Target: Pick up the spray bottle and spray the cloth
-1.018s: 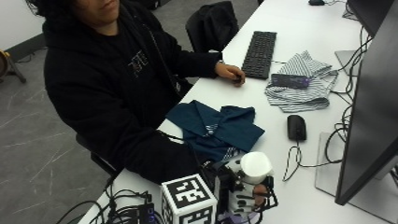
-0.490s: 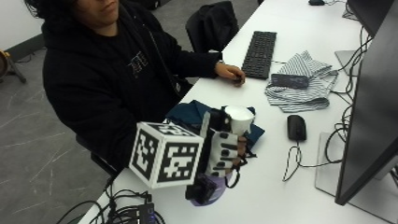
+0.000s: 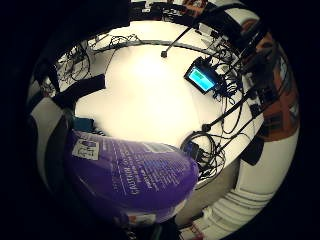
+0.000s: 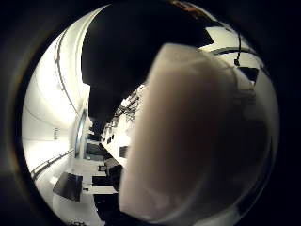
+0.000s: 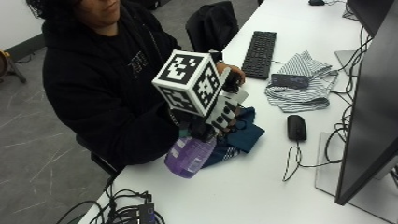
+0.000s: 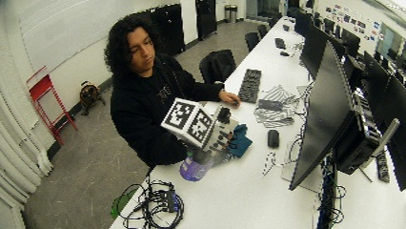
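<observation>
Gripping the purple bottle (image 5: 189, 156) by its neck, the right hand (image 5: 211, 125) holds it tilted above the desk (image 5: 261, 186), over the blue cloth (image 5: 245, 134).

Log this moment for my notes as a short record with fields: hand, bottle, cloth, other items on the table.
hand: gloved right hand holds the spray bottle off the table
bottle: purple, tilted, beside the dark teal cloth
cloth: crumpled on the white table, near its front edge
other items: striped cloth, keyboard, mouse, monitor
</observation>
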{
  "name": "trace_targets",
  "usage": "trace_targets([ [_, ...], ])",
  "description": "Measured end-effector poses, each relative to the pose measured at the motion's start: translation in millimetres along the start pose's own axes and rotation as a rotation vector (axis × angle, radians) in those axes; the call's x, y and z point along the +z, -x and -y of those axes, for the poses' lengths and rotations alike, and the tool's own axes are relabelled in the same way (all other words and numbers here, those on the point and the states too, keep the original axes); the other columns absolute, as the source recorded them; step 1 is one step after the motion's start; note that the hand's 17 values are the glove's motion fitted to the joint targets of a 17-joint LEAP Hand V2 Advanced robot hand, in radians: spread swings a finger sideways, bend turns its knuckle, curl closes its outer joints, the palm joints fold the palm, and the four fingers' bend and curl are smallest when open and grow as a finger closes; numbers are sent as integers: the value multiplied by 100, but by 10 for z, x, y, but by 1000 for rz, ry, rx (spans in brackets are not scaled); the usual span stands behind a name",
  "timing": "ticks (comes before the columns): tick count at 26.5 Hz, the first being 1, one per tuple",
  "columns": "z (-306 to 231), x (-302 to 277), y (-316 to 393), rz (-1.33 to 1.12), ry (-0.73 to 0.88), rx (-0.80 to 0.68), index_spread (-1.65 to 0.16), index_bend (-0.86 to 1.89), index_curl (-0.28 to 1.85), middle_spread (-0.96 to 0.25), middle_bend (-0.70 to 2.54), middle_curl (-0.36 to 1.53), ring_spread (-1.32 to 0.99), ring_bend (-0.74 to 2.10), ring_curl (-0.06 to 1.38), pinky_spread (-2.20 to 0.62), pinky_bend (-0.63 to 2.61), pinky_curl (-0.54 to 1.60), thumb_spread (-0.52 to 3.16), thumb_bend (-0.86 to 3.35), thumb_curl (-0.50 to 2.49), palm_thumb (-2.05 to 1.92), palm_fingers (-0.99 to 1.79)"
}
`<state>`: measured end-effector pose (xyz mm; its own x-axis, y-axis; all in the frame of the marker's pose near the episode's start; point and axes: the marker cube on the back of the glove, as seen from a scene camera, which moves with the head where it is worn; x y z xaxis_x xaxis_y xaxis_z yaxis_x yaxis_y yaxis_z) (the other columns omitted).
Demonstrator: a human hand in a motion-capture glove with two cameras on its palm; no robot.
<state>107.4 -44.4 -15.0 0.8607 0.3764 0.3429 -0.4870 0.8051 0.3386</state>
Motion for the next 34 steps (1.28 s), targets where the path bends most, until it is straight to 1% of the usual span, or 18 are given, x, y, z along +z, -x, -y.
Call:
trace_targets([
  [6,-98,349,365,-219,220,-67,-28,38,50,-22,55,51,-25,53,45,-30,38,39,14,-4,71,95,135],
  [10,-159,579,540,-399,285,-70,-28,36,50,-22,54,50,-25,53,45,-30,39,39,15,-4,72,94,134],
  [14,-221,836,667,-545,396,-76,-28,36,50,-22,54,50,-25,52,45,-30,39,39,15,-4,73,94,134],
  [18,-262,1047,738,-646,498,-97,-28,35,50,-22,53,50,-25,51,45,-30,39,39,16,-4,73,94,134],
  [22,-302,1233,827,-699,562,-125,-28,34,50,-22,53,49,-25,51,45,-30,38,39,17,-4,74,94,133],
  [25,-324,1291,861,-716,576,-148,-28,34,50,-22,52,49,-25,51,45,-30,38,39,17,-4,74,94,133],
  [28,-318,1290,885,-698,550,-161,-29,33,50,-22,52,49,-25,50,45,-30,38,38,18,-4,74,94,133],
  [31,-309,1228,934,-619,487,-218,-29,33,50,-22,52,49,-25,49,44,-30,37,38,18,-4,74,94,133],
  [34,-310,1095,989,-490,376,-306,-29,31,50,-22,51,49,-25,49,44,-30,38,38,19,-4,74,94,133],
])
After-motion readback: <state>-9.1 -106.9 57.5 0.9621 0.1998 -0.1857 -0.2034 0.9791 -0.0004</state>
